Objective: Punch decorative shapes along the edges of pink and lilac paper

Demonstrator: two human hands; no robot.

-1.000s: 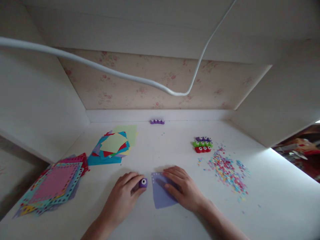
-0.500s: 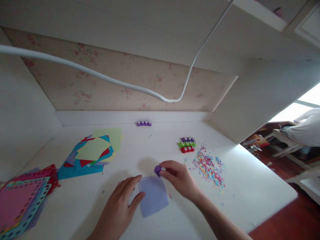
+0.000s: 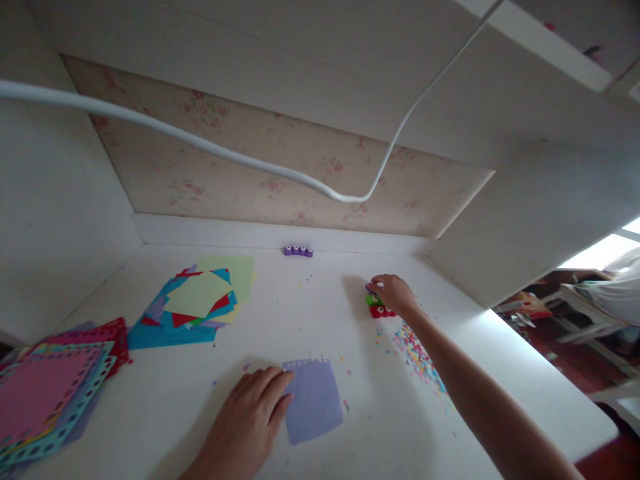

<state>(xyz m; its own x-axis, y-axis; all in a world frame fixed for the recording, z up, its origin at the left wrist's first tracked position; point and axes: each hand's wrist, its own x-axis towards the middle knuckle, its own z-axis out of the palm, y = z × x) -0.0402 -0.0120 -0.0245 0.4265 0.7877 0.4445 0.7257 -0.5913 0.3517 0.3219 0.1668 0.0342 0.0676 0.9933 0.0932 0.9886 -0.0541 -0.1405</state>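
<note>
A light purple paper square (image 3: pixel 315 407) with small punched holes along its top edge lies on the white table. My left hand (image 3: pixel 257 407) rests at its left edge, fingertips touching the paper, fingers close together. Farther back on the right, my right hand (image 3: pixel 393 293) is closed on a small purple punch (image 3: pixel 371 288) at the cluster of punches. Beneath and beside its fingers show a green punch (image 3: pixel 373 301) and several red punches (image 3: pixel 381 311). My fingers hide part of the cluster.
Several purple punches (image 3: pixel 299 251) stand by the back ledge. Coloured paper sheets (image 3: pixel 197 295) lie at the left, punched sheets (image 3: pixel 45 393) nearer. Confetti (image 3: pixel 417 353) is scattered at the right. A white cable (image 3: pixel 240 159) hangs across the view.
My right hand has moved from the purple paper's top edge back and right to the punch cluster, with the purple punch. My left hand stays by the paper. The view has shifted slightly.
</note>
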